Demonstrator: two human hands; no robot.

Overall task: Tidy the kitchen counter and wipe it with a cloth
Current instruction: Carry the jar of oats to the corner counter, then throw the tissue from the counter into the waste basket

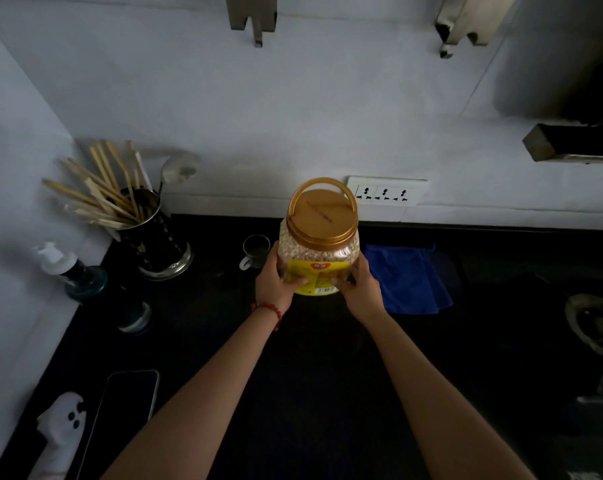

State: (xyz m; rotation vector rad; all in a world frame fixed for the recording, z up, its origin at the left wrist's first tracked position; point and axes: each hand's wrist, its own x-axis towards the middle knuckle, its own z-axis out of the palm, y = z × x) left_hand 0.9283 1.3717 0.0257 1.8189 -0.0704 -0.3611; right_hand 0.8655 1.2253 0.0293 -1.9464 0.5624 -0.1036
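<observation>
A clear plastic jar of oats with a gold lid, a gold carry handle and a yellow label stands upright on the black counter, near the back wall. My left hand grips its left side and my right hand grips its right side, thumbs on the label. A blue cloth lies flat on the counter just right of the jar, touching nothing in my hands.
A small glass cup sits left of the jar. A dark utensil holder with several chopsticks and a pump bottle stand at back left. A phone and a white ghost figure lie front left. A stove burner is at right.
</observation>
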